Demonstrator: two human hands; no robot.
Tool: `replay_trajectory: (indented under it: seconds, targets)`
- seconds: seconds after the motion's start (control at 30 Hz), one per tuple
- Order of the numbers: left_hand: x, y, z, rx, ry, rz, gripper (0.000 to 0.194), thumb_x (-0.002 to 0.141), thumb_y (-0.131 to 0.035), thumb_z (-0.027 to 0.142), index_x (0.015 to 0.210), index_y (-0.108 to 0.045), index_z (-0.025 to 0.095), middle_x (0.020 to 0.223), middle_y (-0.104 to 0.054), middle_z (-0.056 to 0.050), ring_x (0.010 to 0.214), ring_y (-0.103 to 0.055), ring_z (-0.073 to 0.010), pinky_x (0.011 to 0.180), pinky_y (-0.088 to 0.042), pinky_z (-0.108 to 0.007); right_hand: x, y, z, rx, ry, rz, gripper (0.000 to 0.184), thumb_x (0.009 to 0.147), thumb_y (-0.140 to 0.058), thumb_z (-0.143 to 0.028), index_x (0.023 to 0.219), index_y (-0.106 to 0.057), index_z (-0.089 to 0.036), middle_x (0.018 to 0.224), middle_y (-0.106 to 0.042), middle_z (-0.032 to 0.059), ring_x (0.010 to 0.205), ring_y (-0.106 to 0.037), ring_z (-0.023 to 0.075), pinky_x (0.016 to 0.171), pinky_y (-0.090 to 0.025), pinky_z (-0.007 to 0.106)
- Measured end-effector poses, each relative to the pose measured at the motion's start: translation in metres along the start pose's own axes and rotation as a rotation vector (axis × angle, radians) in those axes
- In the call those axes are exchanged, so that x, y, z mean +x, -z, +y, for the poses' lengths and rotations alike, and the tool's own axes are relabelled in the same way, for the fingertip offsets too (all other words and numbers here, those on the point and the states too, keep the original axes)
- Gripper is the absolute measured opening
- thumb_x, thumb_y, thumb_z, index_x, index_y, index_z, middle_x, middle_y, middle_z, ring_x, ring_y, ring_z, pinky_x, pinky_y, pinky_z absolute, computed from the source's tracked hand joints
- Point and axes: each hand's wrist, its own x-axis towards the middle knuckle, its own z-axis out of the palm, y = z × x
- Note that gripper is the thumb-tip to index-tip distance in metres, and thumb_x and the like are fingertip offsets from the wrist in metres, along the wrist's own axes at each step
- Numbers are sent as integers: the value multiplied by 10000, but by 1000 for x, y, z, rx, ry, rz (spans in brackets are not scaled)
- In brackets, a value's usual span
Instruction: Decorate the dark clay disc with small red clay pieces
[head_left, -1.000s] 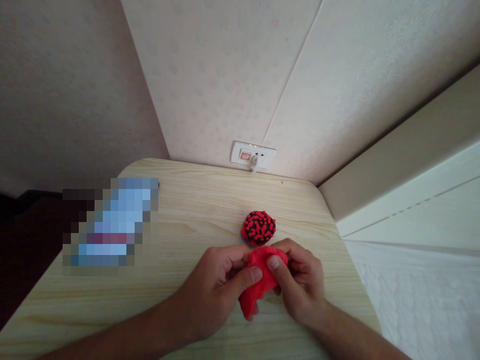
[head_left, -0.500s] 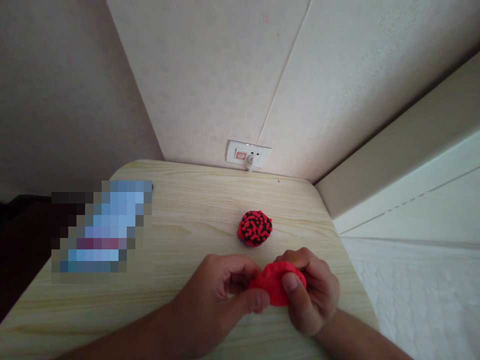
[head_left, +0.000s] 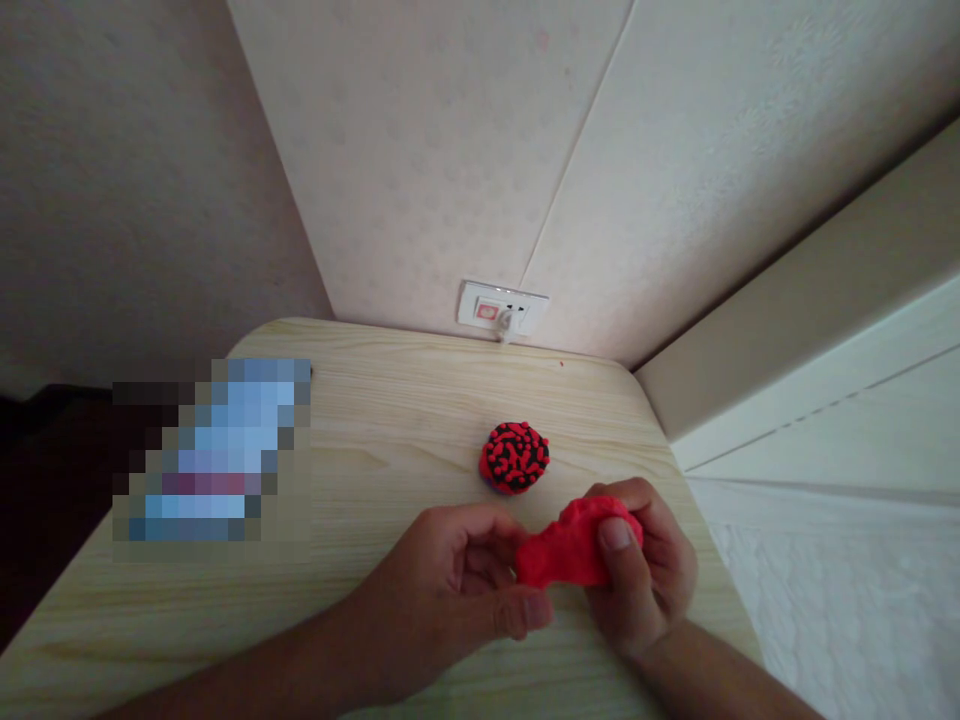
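A lump of red modelling clay [head_left: 574, 548] is held between my hands just over the near part of the table. My right hand [head_left: 649, 570] grips its right side, the thumb pressed flat on top and the fingers curled behind. At the clay's narrower left end, my left hand [head_left: 465, 570] has its thumb and fingers closed around the edge. Beyond them on the table sits a small round clay piece [head_left: 515, 457], black on top with many raised red dots and squiggles and a red side.
The pale wood-grain table [head_left: 375, 400] has rounded far corners and meets the wall. A pixelated bluish object [head_left: 225, 450] lies at its left. On the wall is a socket [head_left: 502, 308] with a plug in it. White quilted fabric [head_left: 840, 590] lies to the right.
The red clay has stretched longer, its left end now drawn into a narrow neck. My right hand has shifted right and slightly up with it. The view has moved a little.
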Motion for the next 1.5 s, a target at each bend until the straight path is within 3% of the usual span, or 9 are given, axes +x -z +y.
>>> replay_trajectory:
  seconds: [0.23, 0.47, 0.6, 0.73, 0.83, 0.97, 1.1, 1.27, 1.5]
  targets:
    - [-2, -2, 11, 39, 12, 46, 288, 687, -947, 269, 766, -712, 122, 668, -705, -8, 641, -616, -132, 623, -446, -238, 1, 1, -1, 81, 2, -93, 201, 1048, -549, -350, 906, -606, -221, 668, -590, 3, 530, -534, 142, 467, -421, 254]
    - [-7, -2, 14, 12, 39, 36, 296, 656, -953, 303, 657, -717, 126, 600, -714, -32, 558, -623, -138, 580, -484, -241, 3, -1, -3, 138, -59, -75, 209, 1043, -541, -328, 880, -621, -224, 663, -615, 14, 500, -511, 137, 430, -389, 255]
    - [-9, 1, 15, 78, 23, -21, 292, 733, -899, 361, 674, -731, 130, 633, -720, -40, 589, -627, -142, 603, -486, -242, 4, -3, -2, 201, -66, -82, 226, 1024, -529, -357, 842, -576, -232, 624, -550, -1, 480, -488, 147, 426, -388, 267]
    - [-8, 8, 16, 336, -101, -43, 291, 912, -721, 392, 783, -748, 132, 740, -755, -62, 708, -674, -171, 672, -487, -252, 8, -1, -2, 177, -79, -123, 260, 991, -562, -423, 817, -525, -234, 627, -537, -8, 488, -473, 146, 434, -397, 259]
    - [-8, 11, 15, 553, -202, 2, 298, 964, -634, 378, 806, -716, 140, 752, -745, -57, 728, -685, -184, 678, -488, -257, 10, 2, -5, 10, -26, -161, 270, 949, -616, -491, 936, -598, -222, 688, -610, 17, 521, -530, 161, 451, -432, 268]
    - [-10, 11, 14, 707, -288, 24, 296, 966, -609, 363, 796, -708, 142, 714, -710, -44, 688, -656, -181, 643, -466, -263, 12, 4, -9, -196, 106, -192, 146, 882, -696, -326, 985, -668, -227, 711, -672, 15, 532, -593, 153, 482, -474, 251]
    - [-9, 12, 16, 691, -301, 16, 257, 968, -635, 319, 791, -711, 148, 718, -703, -22, 702, -651, -164, 661, -453, -248, 13, 2, -9, -166, 100, -202, 84, 859, -682, -172, 914, -665, -234, 679, -676, -12, 521, -594, 125, 496, -480, 216]
    - [-9, 13, 16, 633, -386, -16, 211, 943, -708, 282, 774, -722, 157, 695, -646, 18, 668, -595, -126, 698, -434, -232, 9, 2, -4, -136, 16, -197, 57, 904, -664, -199, 859, -642, -227, 658, -653, -7, 509, -564, 127, 475, -447, 227]
    - [-11, 9, 21, 615, -448, -84, 235, 947, -642, 269, 755, -687, 142, 777, -661, -35, 738, -624, -155, 729, -470, -246, 6, 5, 2, -94, 2, -283, 32, 920, -650, -232, 897, -628, -233, 661, -613, -9, 522, -536, 138, 486, -424, 252]
